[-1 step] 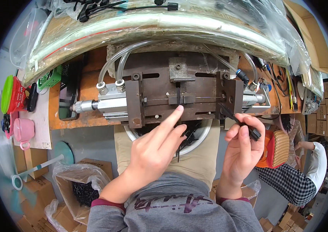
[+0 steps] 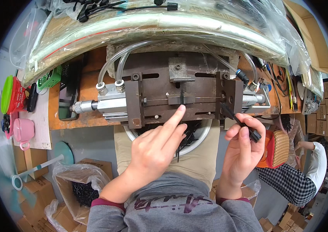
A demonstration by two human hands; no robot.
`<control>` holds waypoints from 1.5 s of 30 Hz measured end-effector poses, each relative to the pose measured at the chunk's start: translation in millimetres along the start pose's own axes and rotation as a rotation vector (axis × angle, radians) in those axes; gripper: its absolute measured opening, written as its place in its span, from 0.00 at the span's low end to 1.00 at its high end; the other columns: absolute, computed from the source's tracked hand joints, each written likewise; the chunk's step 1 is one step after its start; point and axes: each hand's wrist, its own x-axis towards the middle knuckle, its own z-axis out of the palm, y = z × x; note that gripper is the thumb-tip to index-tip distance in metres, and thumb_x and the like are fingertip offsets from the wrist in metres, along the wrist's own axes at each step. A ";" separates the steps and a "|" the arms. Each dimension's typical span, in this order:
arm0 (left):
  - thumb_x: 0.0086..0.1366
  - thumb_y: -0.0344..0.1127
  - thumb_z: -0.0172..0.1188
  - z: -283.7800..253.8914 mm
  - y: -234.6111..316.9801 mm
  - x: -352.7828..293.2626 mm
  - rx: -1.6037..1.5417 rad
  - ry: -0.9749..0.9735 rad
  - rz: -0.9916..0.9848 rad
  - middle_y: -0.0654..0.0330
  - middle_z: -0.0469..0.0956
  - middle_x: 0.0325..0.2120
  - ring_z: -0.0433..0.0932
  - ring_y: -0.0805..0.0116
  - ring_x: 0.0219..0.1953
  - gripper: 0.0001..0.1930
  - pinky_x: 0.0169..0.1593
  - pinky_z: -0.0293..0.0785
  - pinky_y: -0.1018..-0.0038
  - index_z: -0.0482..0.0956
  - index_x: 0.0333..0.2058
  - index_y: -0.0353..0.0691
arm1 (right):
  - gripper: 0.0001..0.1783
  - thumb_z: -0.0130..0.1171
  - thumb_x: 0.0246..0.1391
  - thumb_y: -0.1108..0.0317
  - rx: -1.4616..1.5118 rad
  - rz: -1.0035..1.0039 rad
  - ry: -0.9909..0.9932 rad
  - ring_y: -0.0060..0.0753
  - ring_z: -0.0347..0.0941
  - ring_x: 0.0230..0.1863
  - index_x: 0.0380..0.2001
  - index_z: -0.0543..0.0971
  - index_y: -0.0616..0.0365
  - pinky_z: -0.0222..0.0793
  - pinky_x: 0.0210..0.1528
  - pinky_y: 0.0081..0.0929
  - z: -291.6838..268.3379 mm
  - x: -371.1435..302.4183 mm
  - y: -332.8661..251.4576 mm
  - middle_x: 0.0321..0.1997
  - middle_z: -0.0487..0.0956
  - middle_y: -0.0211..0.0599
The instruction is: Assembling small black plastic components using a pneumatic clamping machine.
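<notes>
A thin black plastic piece [image 2: 182, 94] lies across the small centre block of a dark metal fixture [image 2: 160, 110]. My left hand [image 2: 150, 152] reaches in with its index finger stretched out, the tip at the piece's near end. Its other fingers are loosely bent and its thumb is hidden. A narrow black strip shows below those fingers; whether it belongs to the same piece cannot be seen. To the right of the fixture, my right hand [image 2: 245, 149] pinches a slim black plastic stick with a blocky end [image 2: 254, 135], its thin tip pointing toward the fixture's right bracket.
Air cylinders [image 2: 111, 104] with clear hoses flank the fixture. A white-rimmed basin [image 2: 198, 145] of black parts sits at my lap. Plastic-wrapped material [image 2: 164, 23] lies behind. A pink cup [image 2: 24, 129] stands left; a bagged box [image 2: 82, 185] is below. Another person [image 2: 299, 174] is at the right.
The black piece on the fixture has shifted slightly right, out from the upper clamp block. My left index finger has moved a little right with it. The right hand stays put.
</notes>
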 end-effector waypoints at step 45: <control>0.47 0.26 0.60 -6.3 0.8 7.0 0.083 -0.163 0.134 0.47 0.76 0.44 0.79 0.58 0.42 0.16 0.46 0.79 0.69 0.79 0.37 0.27 | 0.36 0.34 0.67 0.43 -0.394 -0.289 -0.478 0.63 0.59 0.66 0.57 0.61 0.71 0.51 0.68 0.53 4.0 -17.1 19.1 0.67 0.55 0.69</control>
